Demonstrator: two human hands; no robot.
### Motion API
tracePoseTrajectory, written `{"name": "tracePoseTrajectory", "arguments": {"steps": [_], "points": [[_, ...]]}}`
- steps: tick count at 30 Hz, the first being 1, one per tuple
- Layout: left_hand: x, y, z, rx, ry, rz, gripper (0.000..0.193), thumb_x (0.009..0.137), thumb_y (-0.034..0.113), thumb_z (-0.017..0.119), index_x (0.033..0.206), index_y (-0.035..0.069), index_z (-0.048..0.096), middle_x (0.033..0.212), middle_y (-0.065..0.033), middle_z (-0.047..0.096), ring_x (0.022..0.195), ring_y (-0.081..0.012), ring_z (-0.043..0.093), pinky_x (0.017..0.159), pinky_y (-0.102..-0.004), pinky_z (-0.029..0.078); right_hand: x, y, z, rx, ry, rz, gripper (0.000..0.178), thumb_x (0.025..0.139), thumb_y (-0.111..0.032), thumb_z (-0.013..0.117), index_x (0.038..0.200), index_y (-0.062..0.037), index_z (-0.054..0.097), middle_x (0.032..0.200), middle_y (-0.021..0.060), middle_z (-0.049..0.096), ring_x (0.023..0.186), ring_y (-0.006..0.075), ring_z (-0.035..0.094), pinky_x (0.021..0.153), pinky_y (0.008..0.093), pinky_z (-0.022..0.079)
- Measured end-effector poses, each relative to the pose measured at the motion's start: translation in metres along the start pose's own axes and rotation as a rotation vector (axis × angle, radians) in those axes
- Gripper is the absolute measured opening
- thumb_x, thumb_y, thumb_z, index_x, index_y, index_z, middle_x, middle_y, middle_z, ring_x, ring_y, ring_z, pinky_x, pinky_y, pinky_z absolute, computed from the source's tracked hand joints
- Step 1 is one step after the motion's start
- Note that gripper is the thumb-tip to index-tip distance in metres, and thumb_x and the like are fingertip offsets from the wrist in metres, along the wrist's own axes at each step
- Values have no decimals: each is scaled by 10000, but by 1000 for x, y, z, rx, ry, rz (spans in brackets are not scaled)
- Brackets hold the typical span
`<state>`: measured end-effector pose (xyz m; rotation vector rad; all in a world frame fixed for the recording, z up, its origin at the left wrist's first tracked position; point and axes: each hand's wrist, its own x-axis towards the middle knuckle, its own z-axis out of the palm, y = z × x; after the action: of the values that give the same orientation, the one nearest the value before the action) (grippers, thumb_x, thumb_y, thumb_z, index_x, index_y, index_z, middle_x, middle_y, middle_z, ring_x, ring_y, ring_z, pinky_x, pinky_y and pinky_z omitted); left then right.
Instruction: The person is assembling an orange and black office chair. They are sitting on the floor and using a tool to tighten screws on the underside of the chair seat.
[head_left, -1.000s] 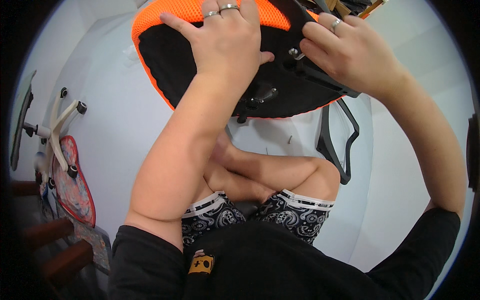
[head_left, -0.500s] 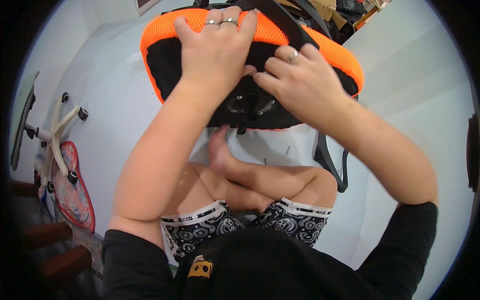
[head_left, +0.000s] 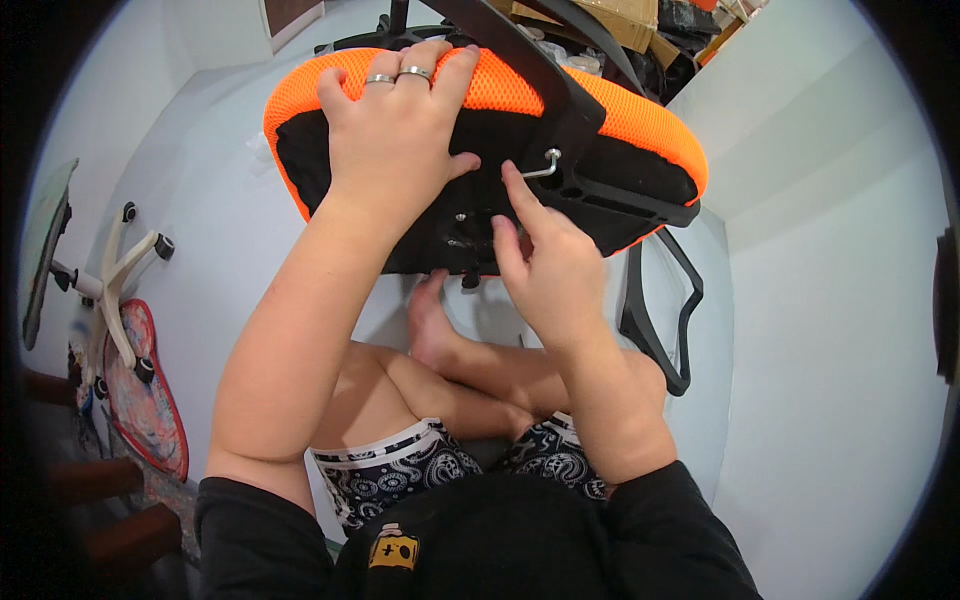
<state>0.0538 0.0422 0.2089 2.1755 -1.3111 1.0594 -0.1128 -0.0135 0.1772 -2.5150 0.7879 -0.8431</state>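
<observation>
A chair seat (head_left: 640, 113) with orange mesh sides stands tipped up, its black underside facing me. My left hand (head_left: 390, 140) grips its upper edge, fingers over the orange mesh and thumb on the black underside. A black armrest (head_left: 570, 105) lies against the seat, its slotted base along the underside. From a hole in that base sticks a silver hex key (head_left: 548, 167), bent in an L. My right hand (head_left: 552, 265) is open below it, index fingertip at the key's free end, thumb apart. Metal fittings (head_left: 460, 217) show at the middle of the underside.
A second black armrest (head_left: 680, 300) lies on the floor at the right. Cardboard boxes (head_left: 620, 22) and black bags stand at the back. At left are a white wheeled chair base (head_left: 118, 265) and a patterned red-edged mat (head_left: 150, 390). A white wall (head_left: 830, 250) rises at right.
My right hand has dropped from the armrest and opened, uncovering the hex key in its hole. The seat and my left hand have shifted slightly left and toward me.
</observation>
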Motion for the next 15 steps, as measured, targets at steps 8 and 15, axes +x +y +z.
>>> {"name": "tracePoseTrajectory", "arguments": {"steps": [8,15], "points": [[-2,6,-5,54,-42,-11,893,539,391,888,1329,233,503,1280,63,537,1119,-195,563,916,-557,364,5,8,27,2260,-287,859,311,1013,-330,471,1206,-128,607,889,-22,590,710,73,539,509,196,367],[-3,7,-3,11,30,11,840,519,401,891,1261,223,540,1207,44,570,1056,-167,572,879,-528,343,13,18,46,2717,-469,822,276,1004,-313,503,1021,-70,633,835,-28,540,700,67,514,512,205,373]]}}
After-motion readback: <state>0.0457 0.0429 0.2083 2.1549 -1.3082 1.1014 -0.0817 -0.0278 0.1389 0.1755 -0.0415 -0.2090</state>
